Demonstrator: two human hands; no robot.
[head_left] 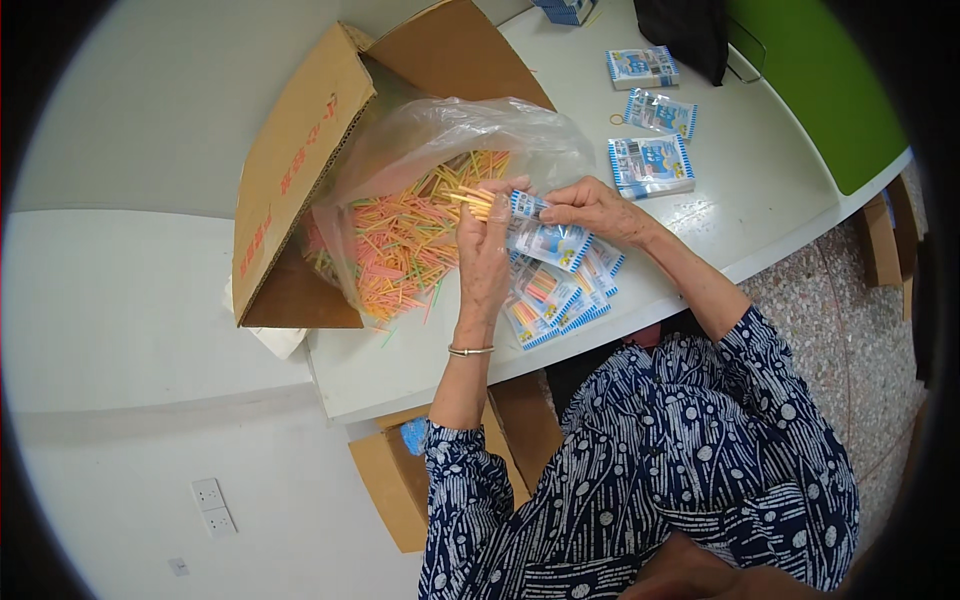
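My left hand (484, 245) is closed round a small bundle of thin yellowish sticks (470, 203), at the near right side of a large heap of loose pink, orange, yellow and green sticks (400, 255). To its right, my right hand (598, 210) pinches the edge of a small blue-and-white plastic packet (527, 207), close against the left fingers. The bundle's right ends are hidden behind the left hand and packet. Just below the hands lies a pile of similar clear packets (545, 290) with striped ends, some showing coloured sticks inside.
An open cardboard box (300, 190) lies on its side, its clear plastic bag (480, 120) spread round the heap. Several flat packets (652, 165) sit at the far right of the white table (740, 225), near a black bag (685, 30). Another carton (395, 490) stands below the table's edge.
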